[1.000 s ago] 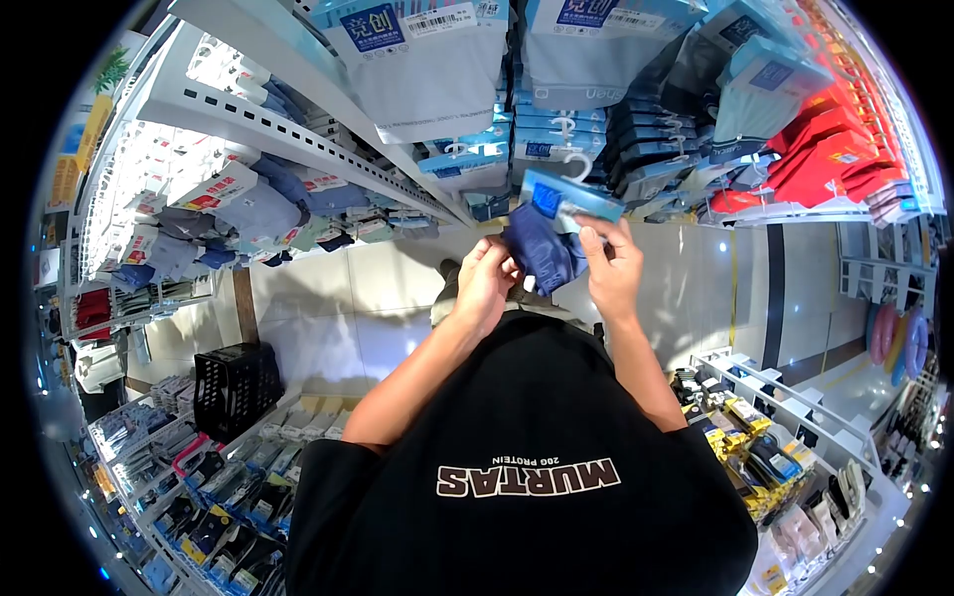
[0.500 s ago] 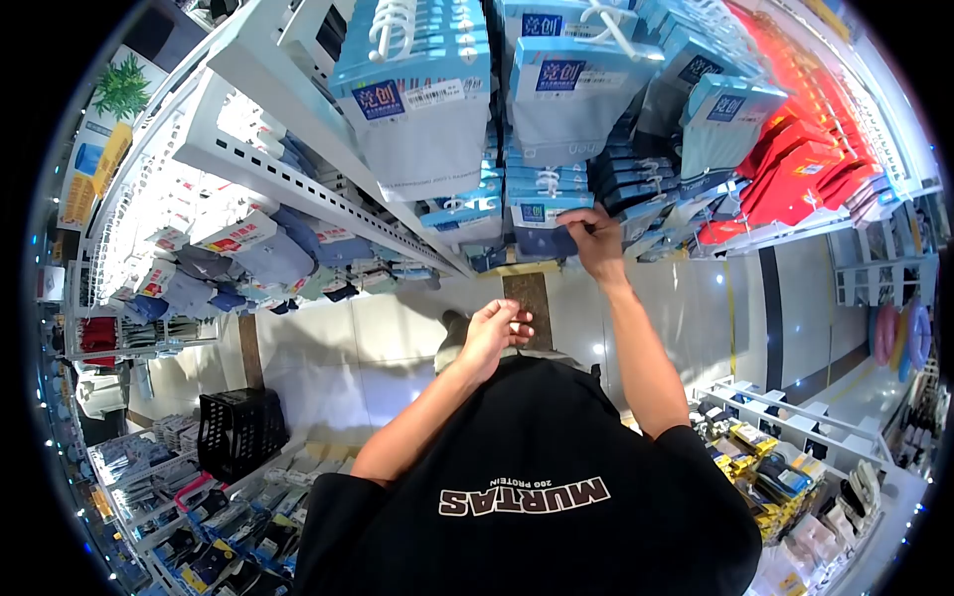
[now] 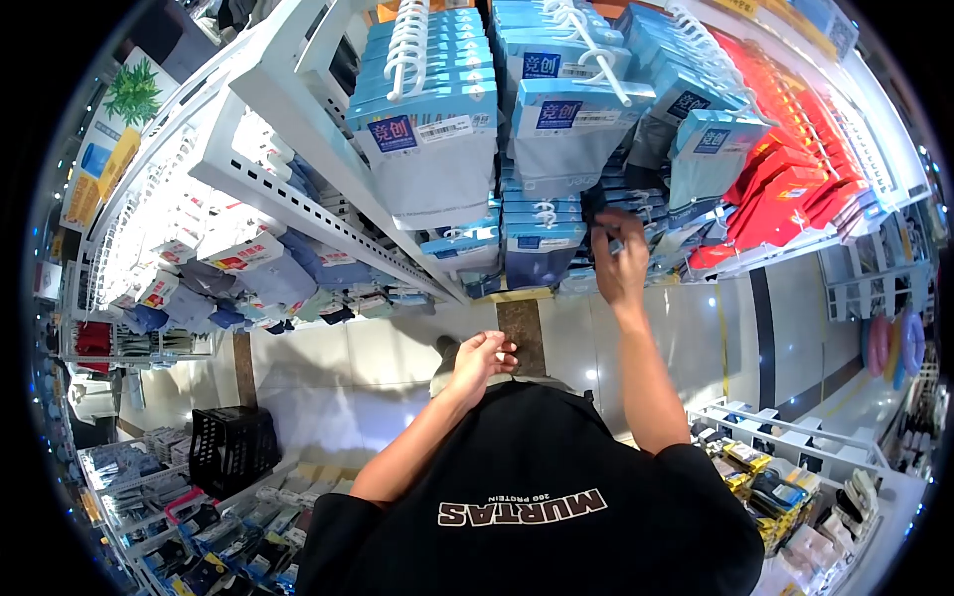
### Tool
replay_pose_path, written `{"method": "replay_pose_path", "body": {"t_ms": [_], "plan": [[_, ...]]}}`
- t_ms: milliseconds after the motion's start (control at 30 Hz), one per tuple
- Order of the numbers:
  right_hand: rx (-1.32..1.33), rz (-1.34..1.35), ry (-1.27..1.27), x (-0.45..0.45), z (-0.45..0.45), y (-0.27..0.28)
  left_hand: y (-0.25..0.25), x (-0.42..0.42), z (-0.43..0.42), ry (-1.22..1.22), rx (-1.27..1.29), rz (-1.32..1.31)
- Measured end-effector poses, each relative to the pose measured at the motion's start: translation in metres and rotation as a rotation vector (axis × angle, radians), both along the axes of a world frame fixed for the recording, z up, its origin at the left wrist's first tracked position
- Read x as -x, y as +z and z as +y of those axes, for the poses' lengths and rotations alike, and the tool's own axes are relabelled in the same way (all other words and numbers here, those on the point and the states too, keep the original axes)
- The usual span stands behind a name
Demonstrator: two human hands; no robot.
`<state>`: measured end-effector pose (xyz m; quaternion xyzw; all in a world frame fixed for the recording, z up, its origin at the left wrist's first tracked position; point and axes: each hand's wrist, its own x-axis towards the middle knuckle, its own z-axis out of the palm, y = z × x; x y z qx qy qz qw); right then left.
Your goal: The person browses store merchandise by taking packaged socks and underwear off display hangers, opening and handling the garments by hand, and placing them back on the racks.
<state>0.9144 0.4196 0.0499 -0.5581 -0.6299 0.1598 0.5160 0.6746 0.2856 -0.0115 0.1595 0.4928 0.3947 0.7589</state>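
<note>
My right hand (image 3: 622, 260) reaches up to the lower rows of the rack, its fingers bent together at a dark hanging pack (image 3: 593, 204). Whether the fingertips grip that pack is hard to make out. Just left of this hand hangs a lower row of packs with blue cards and dark fabric (image 3: 542, 260). Above are light-blue carded packs of folded grey fabric (image 3: 558, 139) on white hooks. My left hand (image 3: 484, 360) is held in front of my body over the floor, fingers curled in, with nothing visible in them.
Red packs (image 3: 800, 189) hang at the right. A white slotted rack post (image 3: 298, 119) slants along the left, beside more hanging white-carded packs (image 3: 238, 248). A black basket (image 3: 234, 449) stands behind at lower left. Low bins of packaged goods (image 3: 775, 487) flank me.
My right hand has moved slightly right and down, from the lower blue-carded row to the dark packs beside it. The left hand has dropped a little and stays curled.
</note>
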Motion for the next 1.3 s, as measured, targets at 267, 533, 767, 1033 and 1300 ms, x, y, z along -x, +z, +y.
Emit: {"method": "replay_pose_path", "body": {"t_ms": [267,533,767,1033,1300], "plan": [[-0.232,0.448,0.220,0.048,0.035,0.117,-0.002,-0.012,0.004,-0.035,-0.062,0.014],[-0.079,0.790,0.412,0.051,0.049,0.122,0.001,-0.001,0.000,0.060,-0.064,0.039],[-0.188,0.888,0.452,0.024,0.019,0.138,0.006,-0.001,0.004,0.028,-0.118,-0.041],[0.114,1.093,0.437,0.025,-0.029,0.092,0.036,-0.017,0.026,-0.144,-0.622,-0.145],[-0.005,0.771,0.385,0.039,-0.004,0.104,0.077,-0.023,0.070,-0.022,-0.675,-0.084]]}}
